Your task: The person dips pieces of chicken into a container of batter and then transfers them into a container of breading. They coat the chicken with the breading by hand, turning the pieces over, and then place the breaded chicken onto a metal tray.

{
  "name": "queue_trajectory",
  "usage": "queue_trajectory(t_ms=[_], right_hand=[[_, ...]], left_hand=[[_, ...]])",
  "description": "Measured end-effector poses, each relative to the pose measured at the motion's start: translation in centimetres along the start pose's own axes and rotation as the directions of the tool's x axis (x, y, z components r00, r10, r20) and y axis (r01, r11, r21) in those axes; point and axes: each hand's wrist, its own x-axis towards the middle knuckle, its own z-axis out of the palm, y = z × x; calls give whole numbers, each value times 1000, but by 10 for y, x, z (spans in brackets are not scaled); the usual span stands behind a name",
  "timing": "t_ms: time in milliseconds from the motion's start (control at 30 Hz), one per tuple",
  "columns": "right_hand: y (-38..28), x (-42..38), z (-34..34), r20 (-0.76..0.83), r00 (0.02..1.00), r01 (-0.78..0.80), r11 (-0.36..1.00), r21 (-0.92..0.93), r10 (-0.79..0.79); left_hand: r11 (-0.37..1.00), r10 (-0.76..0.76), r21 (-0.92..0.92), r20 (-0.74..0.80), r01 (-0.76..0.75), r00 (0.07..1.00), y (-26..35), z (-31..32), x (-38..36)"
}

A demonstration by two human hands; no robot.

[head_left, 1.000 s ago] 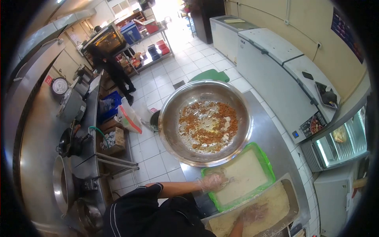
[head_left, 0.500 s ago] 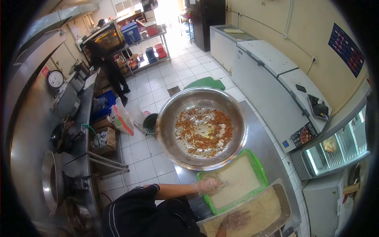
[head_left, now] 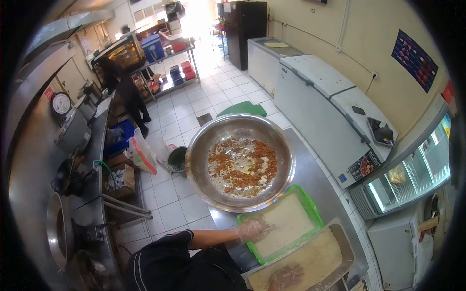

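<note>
My left hand (head_left: 253, 229), in a clear plastic glove, reaches over the near-left rim of a bright green basin (head_left: 317, 218). Its fingers point right at the surface of the pale, milky liquid (head_left: 290, 223), loosely stretched, and no object shows in them. Closer to my body, my gloved right hand (head_left: 286, 277) lies palm-down with fingers spread on pale, crumbly powder (head_left: 323, 253) in a rectangular metal tray (head_left: 345, 242). Beyond the basin stands a wide steel bowl (head_left: 199, 182) with orange-brown seasoning (head_left: 238, 169), white grains and small whitish lumps inside.
The steel table (head_left: 315, 169) carries bowl, basin and tray. Chest freezers (head_left: 318, 104) line the right wall, near a glass-door display fridge (head_left: 407, 174). On the left runs a counter with woks (head_left: 63, 177). A person in dark clothes (head_left: 128, 94) stands at the far left.
The camera view has shifted slightly, moving the scene left and a little down. My right hand sits a little lower in the tray; my left stays at the basin.
</note>
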Motion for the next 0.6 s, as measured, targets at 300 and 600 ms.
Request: queue_trajectory(t_ms=[300,600], right_hand=[[32,20,35,628,778,-149,964,221,-23],[67,61,-56,772,519,-253,797,549,-367]], left_hand=[[996,77,44,-71,-74,994,-6,6,0],[992,127,-19,-70,-128,989,-4,3,0]])
